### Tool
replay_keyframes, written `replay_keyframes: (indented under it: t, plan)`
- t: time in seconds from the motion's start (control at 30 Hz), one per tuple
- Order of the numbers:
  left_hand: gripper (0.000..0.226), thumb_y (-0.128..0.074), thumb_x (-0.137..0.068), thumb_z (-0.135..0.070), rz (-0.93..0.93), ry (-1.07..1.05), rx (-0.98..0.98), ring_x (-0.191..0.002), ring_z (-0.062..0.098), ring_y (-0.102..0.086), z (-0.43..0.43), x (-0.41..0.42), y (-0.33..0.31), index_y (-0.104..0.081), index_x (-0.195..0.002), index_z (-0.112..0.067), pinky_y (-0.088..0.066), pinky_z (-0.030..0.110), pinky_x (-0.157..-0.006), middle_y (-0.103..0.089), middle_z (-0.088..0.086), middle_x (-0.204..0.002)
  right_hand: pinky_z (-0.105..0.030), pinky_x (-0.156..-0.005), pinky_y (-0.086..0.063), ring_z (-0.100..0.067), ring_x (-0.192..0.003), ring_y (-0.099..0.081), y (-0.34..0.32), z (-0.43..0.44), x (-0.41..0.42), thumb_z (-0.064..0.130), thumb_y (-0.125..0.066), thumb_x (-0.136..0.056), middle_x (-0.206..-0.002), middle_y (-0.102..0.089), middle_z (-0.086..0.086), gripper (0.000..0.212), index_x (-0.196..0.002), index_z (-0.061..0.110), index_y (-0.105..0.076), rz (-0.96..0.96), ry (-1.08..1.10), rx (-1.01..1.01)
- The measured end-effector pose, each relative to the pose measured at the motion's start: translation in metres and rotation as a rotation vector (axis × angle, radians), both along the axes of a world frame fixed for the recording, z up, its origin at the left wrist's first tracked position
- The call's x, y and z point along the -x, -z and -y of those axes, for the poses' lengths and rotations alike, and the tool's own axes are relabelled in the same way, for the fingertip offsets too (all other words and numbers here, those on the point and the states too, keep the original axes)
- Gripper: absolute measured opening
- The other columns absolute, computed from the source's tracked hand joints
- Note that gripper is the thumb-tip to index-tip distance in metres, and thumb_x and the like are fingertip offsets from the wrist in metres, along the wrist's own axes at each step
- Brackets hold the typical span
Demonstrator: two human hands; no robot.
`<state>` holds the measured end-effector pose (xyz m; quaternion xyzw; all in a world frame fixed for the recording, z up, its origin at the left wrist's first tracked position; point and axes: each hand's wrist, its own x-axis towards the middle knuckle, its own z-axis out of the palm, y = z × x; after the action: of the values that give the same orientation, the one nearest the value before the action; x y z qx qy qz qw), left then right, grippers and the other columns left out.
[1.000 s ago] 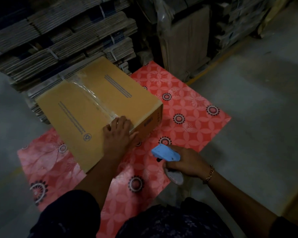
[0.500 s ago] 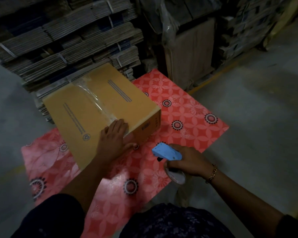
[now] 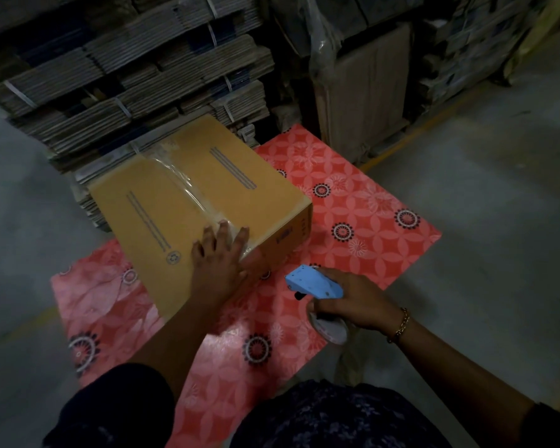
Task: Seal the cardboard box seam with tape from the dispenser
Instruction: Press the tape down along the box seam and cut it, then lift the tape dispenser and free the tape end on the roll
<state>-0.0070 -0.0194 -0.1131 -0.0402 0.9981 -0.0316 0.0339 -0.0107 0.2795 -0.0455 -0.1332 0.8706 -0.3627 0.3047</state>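
Left hand (image 3: 222, 258) lies flat, unclenched, on the tape strip (image 3: 183, 185), which runs toward upper left across the cardboard box (image 3: 188, 205); right hand (image 3: 353, 302) grips the blue tape dispenser (image 3: 314, 282) at lower right, apart from the box.

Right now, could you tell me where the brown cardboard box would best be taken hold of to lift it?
Probably by the two short ends of the brown cardboard box, coming from either side with the palms flat: its faces are plain, no handles show, and the left hand already rests at the near taped edge.
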Motion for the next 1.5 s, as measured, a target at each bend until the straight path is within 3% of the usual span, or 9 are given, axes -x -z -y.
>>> replay_keyframes:
  t: [0.23, 0.47, 0.7, 0.83, 0.97, 1.07, 1.23, 1.37, 1.5]
  plan:
    - [0.08, -0.041, -0.085, -0.08, -0.076, -0.133, -0.038, -0.142, 0.053, -0.034, -0.024, 0.009, -0.005, -0.048, -0.143, -0.026, -0.028, 0.072, -0.108, -0.041, 0.023, -0.155, -0.045, -0.078, -0.058, -0.016, -0.086, -0.07, 0.002, 0.003, -0.001, 0.054, -0.075, -0.072, -0.103, -0.076, 0.006, 0.06, -0.129, 0.04, -0.059, -0.018, 0.016, 0.025]
    - [0.081, -0.072, -0.073, -0.061, 0.018, -0.127, -0.018, -0.137, 0.053, -0.038, -0.022, 0.012, -0.005, -0.042, -0.139, -0.024, -0.032, 0.075, -0.103, -0.045, 0.022, -0.15, -0.045, -0.08, -0.058, -0.012, -0.087, -0.071, -0.003, 0.002, 0.009, 0.052, -0.077, -0.071, -0.103, -0.076, 0.009, 0.054, -0.123, 0.046, -0.062, 0.018, -0.004, 0.049]
    - [0.119, -0.068, -0.066, -0.064, 0.251, 0.049, -0.469, -0.157, 0.028, 0.01, -0.034, 0.009, -0.059, -0.005, -0.161, -0.027, -0.005, 0.056, -0.121, 0.01, 0.004, -0.171, -0.041, -0.094, -0.055, -0.02, -0.11, -0.065, -0.027, -0.002, 0.033, 0.051, -0.08, -0.073, -0.13, -0.06, 0.005, 0.093, -0.15, 0.032, -0.032, 0.036, -0.131, -0.106]
    - [0.107, -0.063, -0.066, -0.082, 0.251, 0.401, -0.585, -0.153, 0.013, -0.018, -0.097, -0.013, -0.089, -0.029, -0.155, -0.034, -0.014, 0.04, -0.123, -0.027, -0.007, -0.166, -0.029, -0.086, -0.056, -0.017, -0.106, -0.064, -0.051, 0.003, 0.051, 0.04, -0.085, -0.072, -0.128, -0.062, 0.002, 0.099, -0.152, 0.024, -0.028, 0.084, -0.31, -0.148]
    - [0.065, -0.06, -0.078, -0.078, 0.187, 0.319, -0.638, -0.101, 0.021, -0.065, -0.137, -0.015, -0.084, -0.053, -0.121, -0.031, -0.053, 0.042, -0.082, -0.068, -0.002, -0.116, -0.014, -0.068, -0.049, -0.004, -0.08, -0.069, -0.074, 0.012, 0.069, 0.006, -0.07, -0.087, -0.095, -0.07, -0.001, 0.022, -0.107, 0.014, -0.068, 0.283, -0.556, -0.072]
    - [0.06, -0.044, -0.086, -0.081, 0.115, 0.262, -0.728, -0.09, 0.019, -0.067, -0.151, -0.014, -0.083, -0.058, -0.114, -0.03, -0.052, 0.046, -0.076, -0.071, 0.0, -0.105, -0.018, -0.057, -0.054, -0.004, -0.063, -0.067, -0.093, 0.008, 0.081, 0.003, -0.058, -0.096, -0.095, -0.069, -0.011, 0.026, -0.122, 0.007, -0.063, 0.459, -0.587, -0.034]
    - [0.081, -0.045, -0.072, -0.093, 0.117, -0.11, -1.239, -0.067, 0.01, -0.067, -0.169, -0.008, -0.086, -0.072, -0.102, -0.022, -0.054, 0.044, -0.066, -0.073, -0.004, -0.081, -0.039, -0.081, -0.055, -0.026, -0.088, -0.071, -0.115, -0.026, 0.11, 0.064, -0.051, -0.091, -0.109, -0.076, -0.016, 0.056, -0.12, 0.02, -0.069, 0.447, -0.395, -0.077]
    - [0.077, -0.046, -0.075, -0.086, 0.11, -0.671, -1.795, -0.061, 0.028, -0.065, -0.181, -0.002, -0.11, -0.08, -0.082, -0.017, -0.05, 0.033, -0.057, -0.071, 0.013, -0.072, -0.034, -0.071, -0.047, -0.014, -0.074, -0.065, -0.109, -0.054, 0.125, 0.039, -0.056, -0.098, -0.094, -0.072, -0.002, 0.03, -0.115, 0.016, -0.065, 0.03, 0.125, 0.372]
    - [0.062, -0.047, -0.091, -0.07, -0.053, -0.755, -2.352, -0.059, 0.024, -0.058, -0.185, 0.01, -0.121, -0.077, -0.098, -0.016, -0.047, 0.03, -0.055, -0.061, 0.011, -0.083, -0.033, -0.074, -0.054, -0.008, -0.086, -0.068, -0.106, -0.072, 0.101, 0.025, -0.068, -0.093, -0.099, -0.073, 0.002, 0.017, -0.11, 0.026, -0.068, -0.206, 0.079, 0.552]
